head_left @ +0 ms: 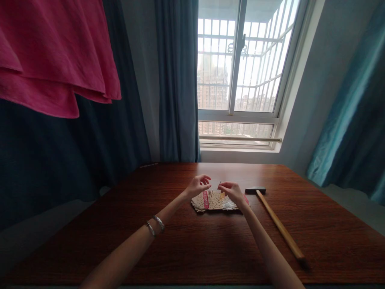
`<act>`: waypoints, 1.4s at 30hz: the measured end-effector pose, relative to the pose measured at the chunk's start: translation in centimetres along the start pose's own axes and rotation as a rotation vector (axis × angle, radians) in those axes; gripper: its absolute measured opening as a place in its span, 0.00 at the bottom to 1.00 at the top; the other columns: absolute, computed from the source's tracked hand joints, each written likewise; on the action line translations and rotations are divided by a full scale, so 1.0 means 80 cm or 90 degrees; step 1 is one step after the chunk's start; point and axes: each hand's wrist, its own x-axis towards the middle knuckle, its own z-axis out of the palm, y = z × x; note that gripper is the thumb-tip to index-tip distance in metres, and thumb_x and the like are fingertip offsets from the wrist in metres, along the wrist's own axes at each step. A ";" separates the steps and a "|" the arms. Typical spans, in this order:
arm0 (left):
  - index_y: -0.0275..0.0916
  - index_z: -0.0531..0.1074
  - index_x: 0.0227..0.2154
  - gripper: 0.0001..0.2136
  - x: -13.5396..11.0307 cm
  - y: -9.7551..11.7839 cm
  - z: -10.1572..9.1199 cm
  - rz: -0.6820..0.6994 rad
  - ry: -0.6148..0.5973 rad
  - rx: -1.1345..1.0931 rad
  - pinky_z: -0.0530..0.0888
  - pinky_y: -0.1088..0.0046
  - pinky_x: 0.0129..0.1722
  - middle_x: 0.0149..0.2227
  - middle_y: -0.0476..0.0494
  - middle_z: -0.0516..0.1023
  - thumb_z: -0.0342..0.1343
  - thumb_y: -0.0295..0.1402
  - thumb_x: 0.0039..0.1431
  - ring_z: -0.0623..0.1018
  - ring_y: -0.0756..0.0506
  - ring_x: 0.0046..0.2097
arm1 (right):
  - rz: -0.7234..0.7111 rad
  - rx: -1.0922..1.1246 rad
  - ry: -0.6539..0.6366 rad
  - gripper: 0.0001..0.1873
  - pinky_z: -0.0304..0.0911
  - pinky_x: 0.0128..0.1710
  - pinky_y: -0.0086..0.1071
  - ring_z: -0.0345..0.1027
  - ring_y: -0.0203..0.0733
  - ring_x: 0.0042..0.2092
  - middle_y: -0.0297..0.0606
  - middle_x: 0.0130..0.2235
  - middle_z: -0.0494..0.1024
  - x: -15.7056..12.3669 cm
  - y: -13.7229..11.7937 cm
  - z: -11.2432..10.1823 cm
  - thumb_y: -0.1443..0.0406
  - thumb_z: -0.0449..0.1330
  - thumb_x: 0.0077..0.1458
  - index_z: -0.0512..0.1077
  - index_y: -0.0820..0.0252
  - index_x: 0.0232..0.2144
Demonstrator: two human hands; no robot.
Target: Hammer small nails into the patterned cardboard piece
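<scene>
A thick layered pad (pixel 215 204), apparently stacked cardboard, lies on the table, its pale top dotted with many small dark holes and crossed by a pink printed band. Several thin nails (pixel 209 193) stand upright in its far left part. Between thumb and fingertips, my right hand (pixel 233 192) pinches a slim nail (pixel 219 184) above the pad's far edge. My left hand (pixel 198 186) hovers over the pad's left end, fingers curved and apart, with nothing visible in it. A plastic-looking shiny patch and yellow print show near my right hand, which hides part of the pad.
To the right lies a hammer (pixel 279 226) with a dark head and long wooden handle, on the brown wooden table (pixel 168 253). Behind the table are a barred window (pixel 231 116) and blue curtains (pixel 177 80). A pink cloth (pixel 57 52) hangs at upper left.
</scene>
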 end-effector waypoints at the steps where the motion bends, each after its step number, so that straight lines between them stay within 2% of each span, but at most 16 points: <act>1: 0.33 0.69 0.38 0.16 0.000 -0.016 0.000 -0.022 0.005 0.006 0.67 0.75 0.30 0.31 0.44 0.73 0.58 0.32 0.43 0.71 0.49 0.32 | 0.002 -0.026 0.000 0.18 0.57 0.22 0.26 0.64 0.34 0.24 0.39 0.23 0.75 0.006 0.009 0.000 0.55 0.59 0.41 0.75 0.67 0.27; 3: 0.33 0.68 0.39 0.18 -0.001 -0.047 0.004 -0.066 -0.020 0.002 0.68 0.75 0.31 0.31 0.44 0.72 0.58 0.28 0.40 0.71 0.49 0.32 | -0.004 -0.070 -0.014 0.17 0.58 0.24 0.26 0.64 0.35 0.25 0.40 0.24 0.76 0.014 0.024 0.003 0.56 0.58 0.42 0.75 0.67 0.26; 6: 0.34 0.65 0.42 0.20 -0.007 -0.083 0.019 -0.093 -0.070 -0.027 0.68 0.76 0.31 0.31 0.45 0.71 0.55 0.26 0.41 0.71 0.50 0.32 | -0.013 -0.098 -0.031 0.16 0.58 0.26 0.27 0.65 0.36 0.27 0.40 0.25 0.76 0.018 0.041 0.011 0.57 0.58 0.42 0.75 0.67 0.26; 10: 0.34 0.65 0.42 0.22 -0.010 -0.102 0.037 -0.074 -0.110 -0.057 0.68 0.77 0.30 0.31 0.47 0.70 0.56 0.25 0.39 0.71 0.51 0.31 | -0.019 -0.119 -0.032 0.15 0.59 0.28 0.28 0.66 0.38 0.28 0.40 0.27 0.77 0.016 0.053 0.018 0.59 0.58 0.43 0.76 0.66 0.26; 19: 0.33 0.67 0.40 0.18 -0.001 -0.116 0.046 -0.057 -0.114 -0.076 0.67 0.78 0.27 0.27 0.49 0.69 0.55 0.27 0.42 0.69 0.52 0.28 | -0.044 -0.156 -0.043 0.13 0.60 0.31 0.29 0.67 0.38 0.30 0.40 0.29 0.77 0.019 0.066 0.023 0.61 0.56 0.45 0.76 0.65 0.27; 34: 0.32 0.69 0.38 0.16 -0.001 -0.106 0.054 -0.050 -0.084 -0.052 0.67 0.77 0.30 0.30 0.46 0.73 0.56 0.28 0.41 0.72 0.50 0.31 | -0.060 -0.199 -0.051 0.14 0.62 0.30 0.28 0.68 0.38 0.30 0.39 0.28 0.78 0.023 0.079 0.025 0.62 0.54 0.46 0.77 0.64 0.30; 42: 0.32 0.72 0.27 0.09 0.000 -0.094 0.054 -0.042 -0.060 0.051 0.64 0.79 0.28 0.25 0.48 0.72 0.55 0.32 0.42 0.69 0.51 0.28 | -0.071 -0.206 -0.052 0.13 0.62 0.30 0.27 0.69 0.38 0.29 0.40 0.27 0.78 0.025 0.084 0.025 0.62 0.55 0.46 0.77 0.64 0.28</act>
